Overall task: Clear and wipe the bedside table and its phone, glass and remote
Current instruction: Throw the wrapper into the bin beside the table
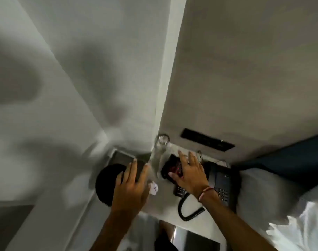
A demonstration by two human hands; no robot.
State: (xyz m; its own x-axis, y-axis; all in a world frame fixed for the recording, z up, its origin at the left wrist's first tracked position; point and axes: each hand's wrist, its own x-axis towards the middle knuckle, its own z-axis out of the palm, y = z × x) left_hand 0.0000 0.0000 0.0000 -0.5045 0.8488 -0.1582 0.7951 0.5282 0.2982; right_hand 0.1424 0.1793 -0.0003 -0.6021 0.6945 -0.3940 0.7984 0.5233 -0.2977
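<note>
The bedside table point(165, 200) is pale and sits low in the view. A tall clear glass point(159, 151) stands at its back. A black phone point(222, 185) lies at the right, its coiled cord point(188, 209) looping over the front. A dark packet with red print point(170, 166) lies in the middle, and a black remote point(179, 191) pokes out below my right hand point(189, 171), which is spread open over the packet. My left hand point(132, 185) hovers open, fingers apart, left of the glass. A crumpled white tissue point(153, 187) lies beside it.
A round black bin point(107, 180) stands left of the table, below my left hand. A dark switch panel point(208, 139) is set in the wall behind. White bedding point(299, 223) and a dark blue pillow point(290, 156) lie at the right.
</note>
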